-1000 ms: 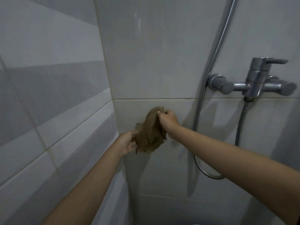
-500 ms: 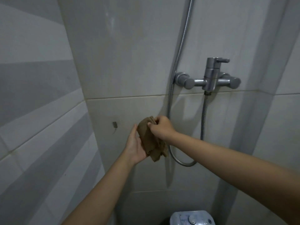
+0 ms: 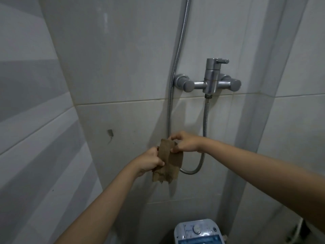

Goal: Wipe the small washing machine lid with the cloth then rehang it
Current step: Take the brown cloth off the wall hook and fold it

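A brown cloth (image 3: 168, 164) hangs between both hands in front of the tiled wall. My left hand (image 3: 149, 161) grips its left edge. My right hand (image 3: 184, 141) pinches its upper corner. A small metal hook (image 3: 110, 133) sticks out of the wall to the left of the cloth, bare. The small white and blue washing machine (image 3: 197, 231) shows at the bottom edge, below the hands; only its control panel and part of the lid are in view.
A chrome shower mixer tap (image 3: 209, 81) is fixed on the wall above the hands. Its metal hose (image 3: 204, 124) loops down behind the cloth. Grey tiled walls meet in a corner at the left.
The cloth came off the wall hook and moved right and down with both hands. The view tilted down, so the hook and the washing machine came into sight.
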A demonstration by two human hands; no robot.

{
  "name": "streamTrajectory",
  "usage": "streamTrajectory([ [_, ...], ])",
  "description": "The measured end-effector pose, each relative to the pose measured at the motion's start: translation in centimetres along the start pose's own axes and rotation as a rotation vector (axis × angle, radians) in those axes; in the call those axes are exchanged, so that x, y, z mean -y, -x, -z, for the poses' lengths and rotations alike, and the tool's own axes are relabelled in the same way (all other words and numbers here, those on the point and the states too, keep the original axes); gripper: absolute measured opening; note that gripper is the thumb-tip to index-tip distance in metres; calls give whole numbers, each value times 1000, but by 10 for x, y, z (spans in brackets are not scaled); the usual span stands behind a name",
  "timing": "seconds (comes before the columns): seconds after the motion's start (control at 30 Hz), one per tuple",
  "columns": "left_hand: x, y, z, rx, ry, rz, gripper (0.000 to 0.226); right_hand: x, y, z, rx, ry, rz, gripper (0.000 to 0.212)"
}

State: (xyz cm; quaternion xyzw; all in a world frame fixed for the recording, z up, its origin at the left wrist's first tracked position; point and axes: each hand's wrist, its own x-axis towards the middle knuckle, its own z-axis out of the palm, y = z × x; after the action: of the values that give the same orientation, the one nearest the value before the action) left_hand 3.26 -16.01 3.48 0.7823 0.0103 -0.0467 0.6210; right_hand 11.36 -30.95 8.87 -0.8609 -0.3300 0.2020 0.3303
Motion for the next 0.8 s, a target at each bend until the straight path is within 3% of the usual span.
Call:
streamTrajectory([
  [0.1,9,-1,0,-73,25,61,51,-6,1,2,-41,30,76,11],
  [0.23,21,-2,3,-73,-35,185,28,-9,6,2,-58,47,176,17],
  [0.33,20,-3,0,-63,-18,213,11,-16,14,-5,-228,226,315,14],
  [0.47,21,-14,-5,-119,143,186,20,-27,32,-20,-455,629,511,24],
  [0.57,20,-21,-10,-151,411,189,35,-36,42,-35,-502,771,659,27],
  [0.7,19,-28,-13,-103,776,189,37,-64,44,-47,-459,677,619,39],
  [0.8,26,-33,-21,-95,830,203,23,-85,50,-54,-360,659,502,55],
])
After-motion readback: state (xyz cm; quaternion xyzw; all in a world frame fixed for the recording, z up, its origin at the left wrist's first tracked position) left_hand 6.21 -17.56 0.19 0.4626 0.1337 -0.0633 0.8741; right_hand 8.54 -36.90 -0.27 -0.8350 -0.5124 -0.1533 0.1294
